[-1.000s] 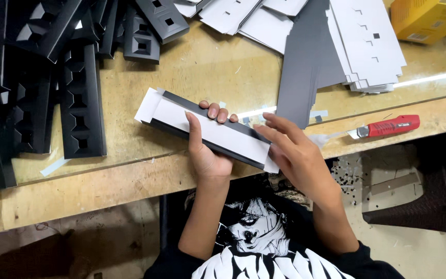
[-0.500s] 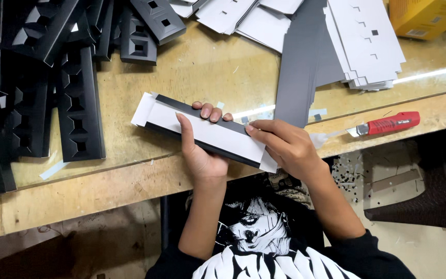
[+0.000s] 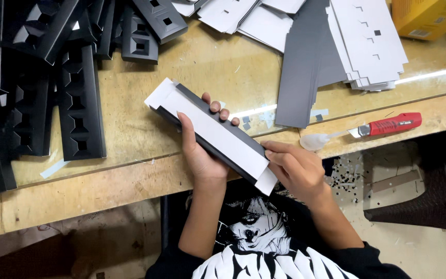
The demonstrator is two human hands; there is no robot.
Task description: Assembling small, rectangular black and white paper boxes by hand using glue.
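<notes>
A long folded cardboard piece (image 3: 210,129), white inside and black outside, lies slanted across the near edge of the wooden table (image 3: 130,129). My left hand (image 3: 199,155) grips its middle from below, thumb on the white face and fingertips curled over the far black edge. My right hand (image 3: 298,168) holds its near right end, fingers pressing on the white end flap.
Folded black cardboard inserts with cut-out windows (image 3: 78,101) are piled at the left and back. Flat grey and white die-cut sheets (image 3: 336,46) lie at the back right. A red utility knife (image 3: 388,125) rests near the table's right edge, a yellow box (image 3: 429,18) behind it.
My right hand slid from the middle of the cardboard piece down to its near right end. The piece shifted slightly toward me. My left hand kept its grip.
</notes>
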